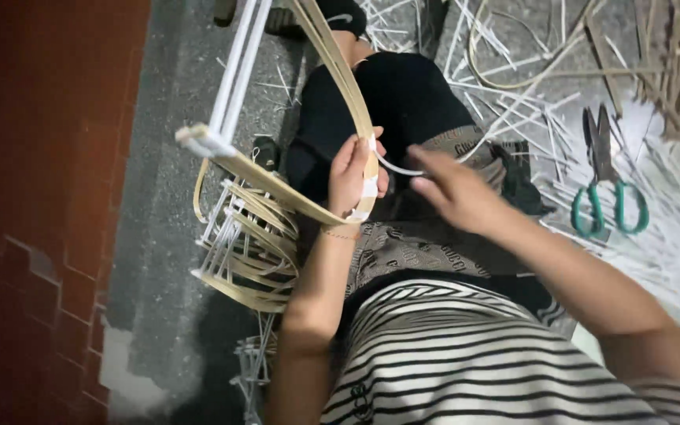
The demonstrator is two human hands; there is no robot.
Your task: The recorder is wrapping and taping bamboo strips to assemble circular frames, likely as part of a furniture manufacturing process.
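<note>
Nearest the camera we see our striped shirt (pixel 466 354) and a patterned cloth (pixel 419 252) across our lap. Just past that, our left hand (pixel 352 177) has its fingers closed around a bundle of flat bamboo strips (pixel 348 86), gripping it where white tape (pixel 369 189) wraps the bend. Our right hand (pixel 454 189) sits just beside it, fingers loosely open, touching a thin white strand (pixel 395 167) that runs from the tape; we cannot tell whether it pinches the strand. The strips curve from the left hand down to a half-woven frame (pixel 245 244) of bamboo bands and white rods, resting on the grey floor (pixel 167 157) to our left, near the red brick wall (pixel 33 197). White rods (pixel 238 79) rise from the frame toward the floor's far edge. On our right, green-handled scissors (pixel 607 189) lie on the floor, well apart from both hands. Farther out, loose bamboo scraps (pixel 529 71) litter the floor's far right corner.
</note>
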